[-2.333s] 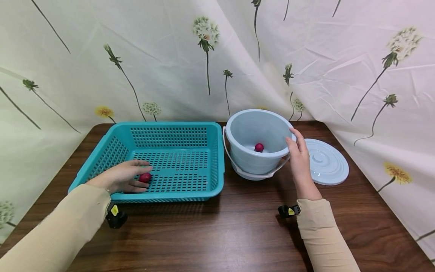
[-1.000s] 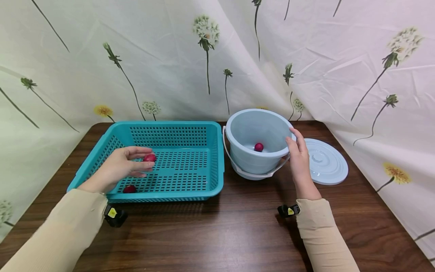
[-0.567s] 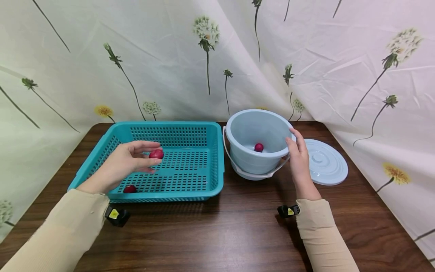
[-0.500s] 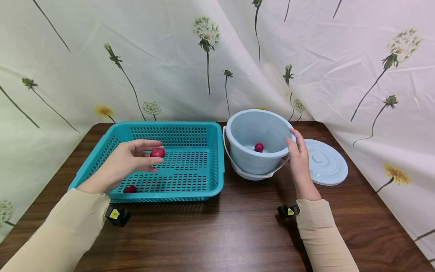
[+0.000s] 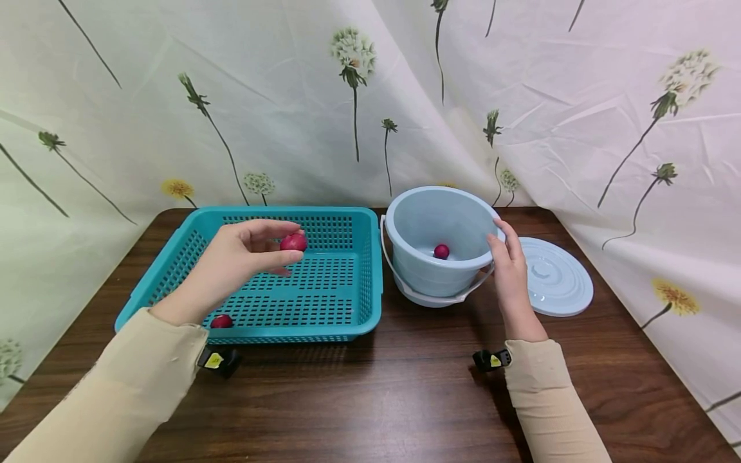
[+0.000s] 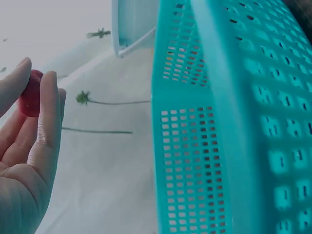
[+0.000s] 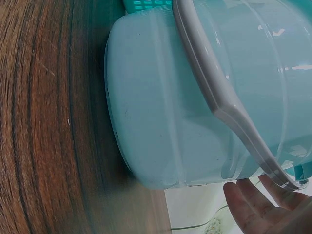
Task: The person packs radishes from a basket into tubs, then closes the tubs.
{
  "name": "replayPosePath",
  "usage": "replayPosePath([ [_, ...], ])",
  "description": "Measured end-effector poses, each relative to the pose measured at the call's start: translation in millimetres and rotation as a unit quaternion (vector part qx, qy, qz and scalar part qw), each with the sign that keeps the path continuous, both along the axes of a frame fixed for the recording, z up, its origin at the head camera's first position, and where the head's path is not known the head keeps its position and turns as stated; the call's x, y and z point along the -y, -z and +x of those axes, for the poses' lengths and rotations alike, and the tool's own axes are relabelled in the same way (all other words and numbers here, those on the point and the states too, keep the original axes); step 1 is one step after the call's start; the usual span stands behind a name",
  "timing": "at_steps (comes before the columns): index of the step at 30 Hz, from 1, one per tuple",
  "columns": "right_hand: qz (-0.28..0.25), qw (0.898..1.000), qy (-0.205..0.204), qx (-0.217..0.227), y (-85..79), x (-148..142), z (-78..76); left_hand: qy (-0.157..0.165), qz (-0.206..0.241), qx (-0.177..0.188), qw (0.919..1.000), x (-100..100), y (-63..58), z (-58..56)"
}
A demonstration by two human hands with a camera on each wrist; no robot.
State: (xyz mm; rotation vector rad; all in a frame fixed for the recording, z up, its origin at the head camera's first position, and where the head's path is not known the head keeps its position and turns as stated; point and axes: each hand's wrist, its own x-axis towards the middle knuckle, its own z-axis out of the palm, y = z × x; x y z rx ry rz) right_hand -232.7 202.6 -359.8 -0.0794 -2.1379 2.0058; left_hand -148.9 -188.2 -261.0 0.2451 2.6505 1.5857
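Observation:
Thumb and fingertips of my left hand [image 5: 234, 257] pinch a small red ball [image 5: 294, 242], raised over the teal basket [image 5: 370, 315]. The left wrist view shows the same red ball [image 6: 30, 95] between thumb and fingers, beside the basket's wall. A second red ball [image 5: 221, 321] lies in the basket's near left corner. My right hand [image 5: 511, 276] grips the right rim of a light blue bucket [image 5: 434, 280]. Another red ball [image 5: 441, 251] rests on the bucket's floor. In the right wrist view, fingers [image 7: 256, 204] lie against the bucket near its handle.
A round light blue lid [image 5: 556, 276] lies flat to the right of the bucket. The bucket's pale handle [image 5: 463, 292] hangs down in front. Behind the dark wooden table [image 5: 370, 399] hangs a white cloth [image 5: 278, 116] printed with dandelions.
My left hand has picked up a red ball from the basket and moved up and to the right with it. The right hand and bucket stay put.

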Motion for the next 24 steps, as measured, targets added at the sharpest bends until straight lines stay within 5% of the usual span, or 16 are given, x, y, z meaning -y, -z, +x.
replayPosePath([
  [24,-0.003,1.000,0.002,0.001,-2.4,2,4.7,0.034,0.055,-0.020,0.9977,-70,-9.4,-31.7],
])
